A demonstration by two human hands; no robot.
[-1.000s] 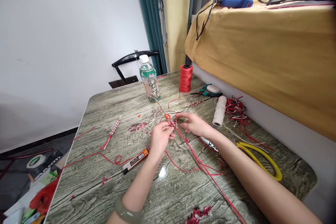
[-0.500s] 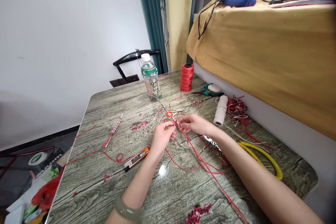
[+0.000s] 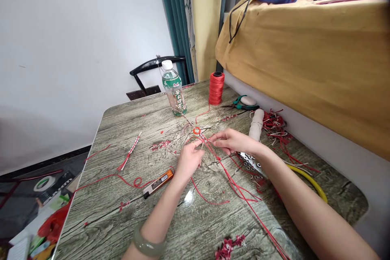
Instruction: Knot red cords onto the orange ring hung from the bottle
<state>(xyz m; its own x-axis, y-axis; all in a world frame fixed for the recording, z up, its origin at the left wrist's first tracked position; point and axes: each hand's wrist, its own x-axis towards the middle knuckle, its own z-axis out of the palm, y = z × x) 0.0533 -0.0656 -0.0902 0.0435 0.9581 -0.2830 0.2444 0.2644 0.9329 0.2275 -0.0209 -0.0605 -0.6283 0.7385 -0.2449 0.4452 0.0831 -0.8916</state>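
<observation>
Red cords [image 3: 224, 167], knotted together partway, run from a small orange-red ring [image 3: 197, 131] toward the table's near right edge. Just below the ring, a short stretch of red and whitish braid lies between my hands. My left hand [image 3: 190, 156] is closed in a pinch on a thin whitish cord at the left of this braid. On the other side, my right hand [image 3: 230, 141] pinches a thin strand, its fingertips close to the braid; the strand's colour is hard to make out. Beyond the ring, a line leads up to a drink bottle [image 3: 175, 93] with a white cap.
A red thread spool [image 3: 216, 89], green-handled pliers [image 3: 243, 105], a white cord roll [image 3: 256, 124] and tangled scraps [image 3: 274, 126] lie to the right. A utility knife [image 3: 158, 183] and a red-white braided piece [image 3: 131, 152] lie left. Metal rings [image 3: 248, 160] sit beside my right forearm.
My right hand has moved a little to the right, away from my left hand, uncovering more of the braid. My left hand stays almost where it was.
</observation>
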